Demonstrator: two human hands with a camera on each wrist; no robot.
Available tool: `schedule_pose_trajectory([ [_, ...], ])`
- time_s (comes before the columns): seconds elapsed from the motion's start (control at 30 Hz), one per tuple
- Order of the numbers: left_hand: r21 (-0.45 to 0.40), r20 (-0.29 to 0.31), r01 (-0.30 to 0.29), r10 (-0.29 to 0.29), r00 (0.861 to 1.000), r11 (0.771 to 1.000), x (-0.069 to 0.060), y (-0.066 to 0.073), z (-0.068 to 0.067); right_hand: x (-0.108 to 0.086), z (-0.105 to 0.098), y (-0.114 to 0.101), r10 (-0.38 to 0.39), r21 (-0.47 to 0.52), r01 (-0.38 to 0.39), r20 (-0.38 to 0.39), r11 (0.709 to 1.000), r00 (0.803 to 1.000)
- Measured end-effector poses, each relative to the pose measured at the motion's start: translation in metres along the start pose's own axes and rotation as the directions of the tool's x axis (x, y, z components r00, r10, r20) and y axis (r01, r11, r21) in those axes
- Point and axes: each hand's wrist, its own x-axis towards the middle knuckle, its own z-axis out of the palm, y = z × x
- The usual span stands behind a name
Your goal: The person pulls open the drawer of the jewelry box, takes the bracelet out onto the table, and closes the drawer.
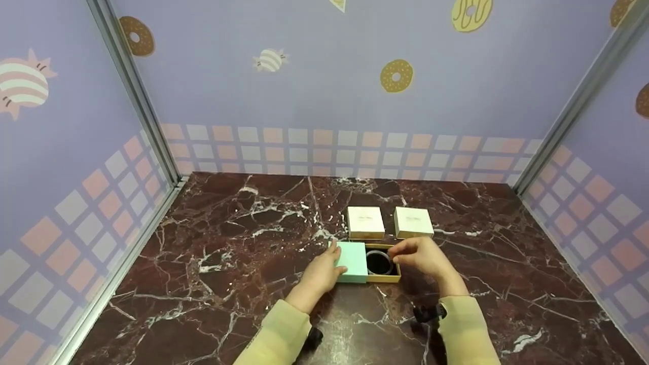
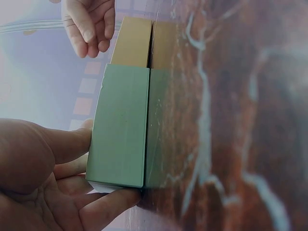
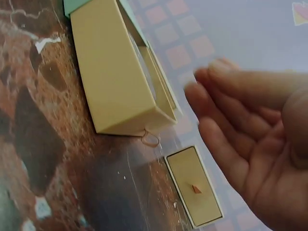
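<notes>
One mint-green box sleeve [image 1: 351,257] lies on the dark red marbled tabletop [image 1: 243,304], its left end gripped between the thumb and fingers of the left hand [image 1: 319,274]. A yellow drawer [image 1: 384,278] sticks out on the right, holding a dark round item [image 1: 379,262] with a grey rim. The right hand [image 1: 425,257], empty, fingers loosely bent, hovers beside the drawer's ribbon loop [image 3: 150,140]. Behind, two cream boxes [image 1: 365,221] stand slightly apart.

Looks like a small booth: closed in along the far, left and right edges of the tabletop [image 1: 253,304] by lilac walls [image 1: 324,101] printed with doughnuts [image 1: 388,76], sweets [image 1: 270,60] and squares [image 1: 323,137], with metal posts [image 1: 137,86] at both far corners.
</notes>
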Motion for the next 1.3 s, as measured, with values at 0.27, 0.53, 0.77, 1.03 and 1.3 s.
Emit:
schedule_pose_trajectory([
  [0.27, -0.015, 0.019, 0.013, -0.013, 1.000, 1.000, -0.001, 0.001, -0.002, 0.000, 0.010, -0.009, -0.004, -0.110, 0.021, 0.159, 0.994, 0.987],
  [0.53, -0.006, 0.010, 0.006, -0.006, 1.000, 1.000, 0.001, 0.000, -0.001, 0.004, 0.022, -0.013, -0.008, -0.213, 0.041, 0.154, 0.976, 0.988],
  [0.77, -0.007, -0.003, -0.011, 0.011, 1.000, 1.000, 0.001, 0.000, 0.000, 0.004, 0.029, -0.014, -0.004, -0.263, 0.035, 0.118, 0.964, 0.993],
  [1.03, -0.002, -0.013, -0.020, 0.020, 1.000, 1.000, 0.001, -0.001, 0.000, 0.005, 0.033, -0.016, -0.004, -0.321, 0.039, 0.109, 0.946, 0.994],
  [1.3, -0.014, -0.004, 0.004, -0.004, 1.000, 1.000, 0.000, 0.001, 0.000, 0.005, 0.036, -0.016, -0.158, -0.438, 0.206, 0.144, 0.875, 0.977],
])
